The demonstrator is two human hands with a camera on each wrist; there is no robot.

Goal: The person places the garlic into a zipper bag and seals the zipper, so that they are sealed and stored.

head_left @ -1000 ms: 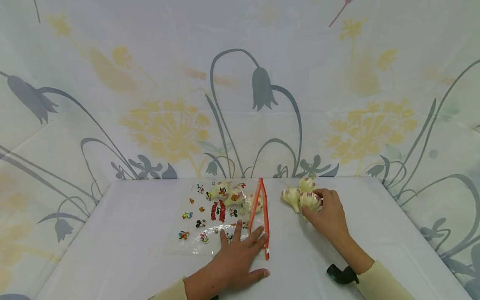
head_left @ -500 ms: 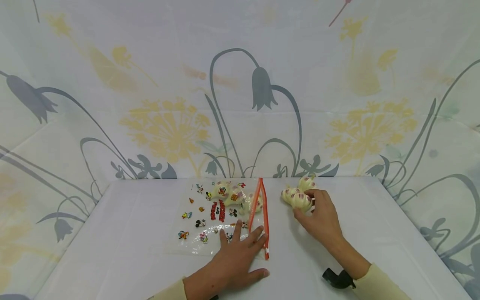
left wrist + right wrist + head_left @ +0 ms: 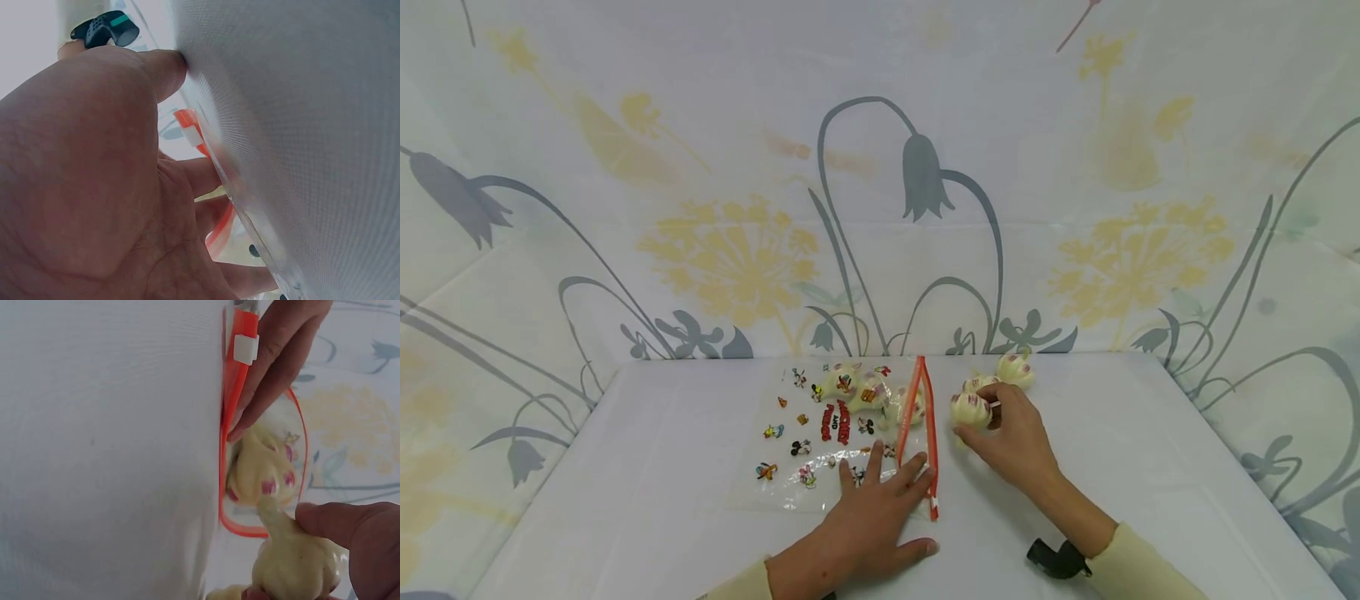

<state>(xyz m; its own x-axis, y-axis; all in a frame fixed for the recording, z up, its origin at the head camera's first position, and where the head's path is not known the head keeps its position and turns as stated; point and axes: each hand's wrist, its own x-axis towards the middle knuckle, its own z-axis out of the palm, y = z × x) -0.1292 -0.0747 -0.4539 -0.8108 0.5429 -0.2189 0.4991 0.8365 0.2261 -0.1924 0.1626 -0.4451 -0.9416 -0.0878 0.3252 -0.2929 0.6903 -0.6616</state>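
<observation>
My left hand (image 3: 876,512) rests spread on the near right part of a clear zip bag (image 3: 775,450) with cartoon prints and an orange-red zip edge. Garlic bulbs (image 3: 867,393) lie inside the bag toward its far side. Just right of the zip edge, my right hand (image 3: 1018,437) pinches a cream garlic bulb (image 3: 972,410) with purple patches between thumb and fingers. In the right wrist view the stem of this held garlic bulb (image 3: 294,562) points toward the bag's mouth, which gapes apart around a bulb inside. The left wrist view shows my left fingertips pressing the bag's film.
Two more garlic bulbs lie behind my right hand, one partly hidden (image 3: 980,382) and one farther back (image 3: 1017,370). A white slider (image 3: 245,349) sits at the near end of the zip. Behind the white table (image 3: 647,467) hangs a flower-printed cloth (image 3: 880,250).
My right hand has carried its garlic bulb leftward from beside the other two bulbs, closer to the bag's mouth. My left hand and the bag have stayed in place.
</observation>
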